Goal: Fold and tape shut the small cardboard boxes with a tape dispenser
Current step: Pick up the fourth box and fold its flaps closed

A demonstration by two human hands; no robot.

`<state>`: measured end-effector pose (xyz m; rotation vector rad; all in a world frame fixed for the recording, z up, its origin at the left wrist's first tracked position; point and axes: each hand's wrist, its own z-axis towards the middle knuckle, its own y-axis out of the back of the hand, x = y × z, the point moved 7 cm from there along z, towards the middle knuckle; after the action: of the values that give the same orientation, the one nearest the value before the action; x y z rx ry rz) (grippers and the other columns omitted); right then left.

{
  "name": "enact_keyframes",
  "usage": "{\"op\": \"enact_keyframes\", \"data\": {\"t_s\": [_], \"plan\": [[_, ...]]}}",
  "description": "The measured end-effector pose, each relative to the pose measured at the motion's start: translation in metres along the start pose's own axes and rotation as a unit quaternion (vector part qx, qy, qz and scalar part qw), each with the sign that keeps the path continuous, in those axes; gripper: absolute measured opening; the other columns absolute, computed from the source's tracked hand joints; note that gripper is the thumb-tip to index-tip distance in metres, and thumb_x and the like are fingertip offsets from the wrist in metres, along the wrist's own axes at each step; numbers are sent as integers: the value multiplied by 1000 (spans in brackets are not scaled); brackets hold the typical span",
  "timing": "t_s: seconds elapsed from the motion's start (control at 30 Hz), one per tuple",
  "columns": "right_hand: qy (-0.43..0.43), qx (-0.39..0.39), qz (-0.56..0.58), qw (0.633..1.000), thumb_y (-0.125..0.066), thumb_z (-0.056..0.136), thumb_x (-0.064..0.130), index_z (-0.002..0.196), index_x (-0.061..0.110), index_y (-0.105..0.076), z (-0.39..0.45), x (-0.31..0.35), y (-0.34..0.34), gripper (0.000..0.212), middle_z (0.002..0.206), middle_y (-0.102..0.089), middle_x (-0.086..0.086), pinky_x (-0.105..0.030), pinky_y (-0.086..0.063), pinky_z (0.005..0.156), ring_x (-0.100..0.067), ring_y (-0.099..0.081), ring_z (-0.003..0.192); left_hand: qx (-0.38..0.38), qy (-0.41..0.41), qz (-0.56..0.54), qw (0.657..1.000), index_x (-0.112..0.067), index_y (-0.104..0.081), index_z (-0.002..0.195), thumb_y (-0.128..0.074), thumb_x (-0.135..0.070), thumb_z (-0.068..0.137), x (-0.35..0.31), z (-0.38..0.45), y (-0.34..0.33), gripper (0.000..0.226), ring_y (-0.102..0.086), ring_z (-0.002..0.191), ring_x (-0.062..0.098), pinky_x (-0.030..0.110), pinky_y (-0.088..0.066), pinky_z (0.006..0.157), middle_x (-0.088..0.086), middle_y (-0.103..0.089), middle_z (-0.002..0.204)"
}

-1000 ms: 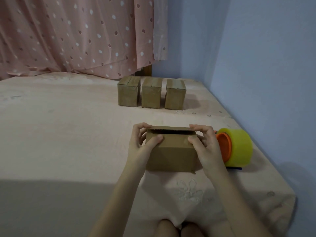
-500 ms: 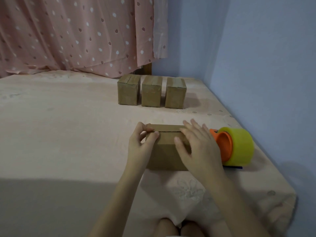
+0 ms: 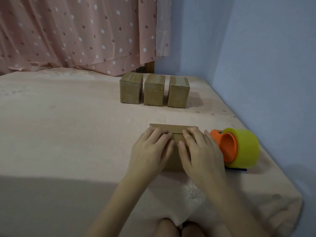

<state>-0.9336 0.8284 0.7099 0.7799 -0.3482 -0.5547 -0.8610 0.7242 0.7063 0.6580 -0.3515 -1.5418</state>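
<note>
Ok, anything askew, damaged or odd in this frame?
Nothing stands out. Both hands, left hand and right hand, press flat on the near box, whose far flap isn't fully down. Three boxes stand in a tidy row behind; the tape dispenser lies beside the right hand.

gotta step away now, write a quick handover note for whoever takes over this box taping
Left hand: flat, fingers straight, pressing down the top flaps of the small brown cardboard box in front of the person.
Right hand: the same, flat on the box's right half.
Orange tape dispenser with its yellowish tape roll: lies on the pink-covered bed just right of the box, untouched.
Done: three closed cardboard boxes stand in a row farther back; tape on them cannot be made out.
Left: a far flap edge still sticks up; hold the flaps shut, pick up the dispenser, tape the seam.
</note>
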Motion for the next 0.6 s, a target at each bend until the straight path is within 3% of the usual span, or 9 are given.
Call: {"op": "enact_keyframes", "data": {"t_s": [0.1,0.2,0.27,0.37,0.5,0.6], "plan": [[28,-6,-30,999,-31,96,30,112,1,-66,0,6,-2,48,110,-67,-12,-43,-47,98,-27,-62,103,-5,-9,6,1000,-11,-72,100,-49,-36,96,2,-4,0,34,-62,102,20,29,-45,98,1,-69,104],[28,2,-9,1000,-33,95,30,113,3,-66,-1,2,0,46,108,-66,-9,-39,-54,77,-26,-62,96,2,-25,27,999,-11,-72,97,-46,-42,97,0,-3,1,41,-63,103,21,32,-46,98,1,-69,104],[27,4,-2,1000,-34,95,31,114,4,-66,-2,1,2,46,110,-66,-9,-37,-54,73,-26,-63,98,7,-34,38,999,-10,-72,97,-46,-43,97,-2,-4,1,42,-64,104,23,36,-49,96,2,-70,104],[22,13,-7,1000,-34,95,30,112,5,-67,-2,3,2,45,110,-68,-9,-37,-53,82,-25,-63,99,19,-34,48,998,-11,-71,99,-49,-42,95,-4,-6,0,39,-63,107,24,37,-49,96,3,-70,107],[12,34,-29,999,-30,93,34,106,7,-70,3,3,3,49,104,-69,-7,-45,-42,104,-22,-64,96,1,-30,43,999,-9,-71,99,-54,-37,91,-6,-8,1,34,-63,108,24,39,-48,99,4,-70,107],[14,33,-38,999,-30,91,36,92,8,-71,10,7,6,50,91,-68,-6,-45,-41,105,-22,-63,85,-7,-33,48,998,-9,-71,96,-56,-35,89,-8,-8,2,31,-64,106,24,40,-49,97,4,-70,104]]}}
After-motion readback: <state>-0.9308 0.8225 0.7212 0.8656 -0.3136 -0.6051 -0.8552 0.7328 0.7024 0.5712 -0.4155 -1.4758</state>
